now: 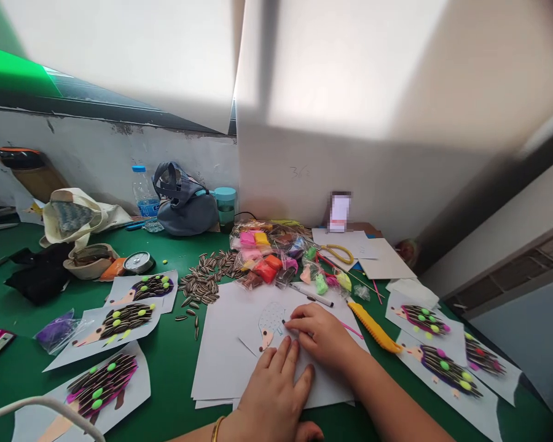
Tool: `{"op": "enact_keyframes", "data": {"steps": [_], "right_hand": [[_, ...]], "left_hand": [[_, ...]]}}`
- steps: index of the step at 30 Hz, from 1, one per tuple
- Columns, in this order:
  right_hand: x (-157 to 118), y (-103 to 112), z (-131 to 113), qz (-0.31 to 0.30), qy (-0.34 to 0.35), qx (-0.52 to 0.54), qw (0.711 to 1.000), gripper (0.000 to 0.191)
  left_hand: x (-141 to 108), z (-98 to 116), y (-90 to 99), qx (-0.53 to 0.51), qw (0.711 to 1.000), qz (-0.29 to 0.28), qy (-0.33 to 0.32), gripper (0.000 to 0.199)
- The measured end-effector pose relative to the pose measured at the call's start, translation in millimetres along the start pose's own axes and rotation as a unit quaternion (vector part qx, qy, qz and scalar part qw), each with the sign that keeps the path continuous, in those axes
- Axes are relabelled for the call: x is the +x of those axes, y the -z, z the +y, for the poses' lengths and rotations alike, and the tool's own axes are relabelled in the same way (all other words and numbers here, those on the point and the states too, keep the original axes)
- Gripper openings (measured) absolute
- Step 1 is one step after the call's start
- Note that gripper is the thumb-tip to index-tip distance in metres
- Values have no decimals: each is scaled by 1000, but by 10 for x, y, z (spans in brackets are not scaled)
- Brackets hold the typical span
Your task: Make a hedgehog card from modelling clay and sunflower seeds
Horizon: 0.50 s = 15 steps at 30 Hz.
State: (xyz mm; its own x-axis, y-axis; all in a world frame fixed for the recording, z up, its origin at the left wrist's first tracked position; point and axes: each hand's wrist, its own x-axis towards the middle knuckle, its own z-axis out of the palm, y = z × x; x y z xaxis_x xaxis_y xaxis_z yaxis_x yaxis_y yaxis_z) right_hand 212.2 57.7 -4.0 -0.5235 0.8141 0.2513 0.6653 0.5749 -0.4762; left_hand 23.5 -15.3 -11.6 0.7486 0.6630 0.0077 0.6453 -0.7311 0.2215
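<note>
A stack of white paper [219, 362] lies before me, with a dotted hedgehog outline [273, 314] drawn on the top sheet. Its face is a flat peach clay piece [267, 338] with small dark spots. My left hand [279, 383] rests flat on the paper just below the face, fingers stretched out. Beside the outline's right edge, my right hand [320, 334] has its thumb and forefinger drawn together. A tiny dark bit shows at the fingertips; its kind cannot be made out. Above that hand lies a marker pen [313, 296]. A thin stick [247, 346] lies left of the face.
Sunflower seeds [200, 285] are heaped behind the paper, beside bagged coloured clay [270, 265]. Yellow-handled scissors [338, 252] and a yellow wavy-edged tool [373, 328] lie rightward. Finished seed hedgehogs [115, 322] flank both sides. A white cable [50, 402] crosses the lower left.
</note>
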Motion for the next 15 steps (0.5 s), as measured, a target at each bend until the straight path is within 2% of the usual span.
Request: {"op": "enact_keyframes", "data": {"steps": [5, 12, 15], "right_hand": [[12, 26, -27, 10, -24, 2, 1000, 47], [101, 2, -61, 27, -49, -8, 998, 47], [117, -6, -65, 29, -54, -15, 998, 47]], "left_hand": [[-9, -24, -43, 26, 999, 22, -7, 86], [28, -163, -219, 118, 984, 122, -52, 76], [37, -172, -216, 118, 984, 121, -54, 74]]}}
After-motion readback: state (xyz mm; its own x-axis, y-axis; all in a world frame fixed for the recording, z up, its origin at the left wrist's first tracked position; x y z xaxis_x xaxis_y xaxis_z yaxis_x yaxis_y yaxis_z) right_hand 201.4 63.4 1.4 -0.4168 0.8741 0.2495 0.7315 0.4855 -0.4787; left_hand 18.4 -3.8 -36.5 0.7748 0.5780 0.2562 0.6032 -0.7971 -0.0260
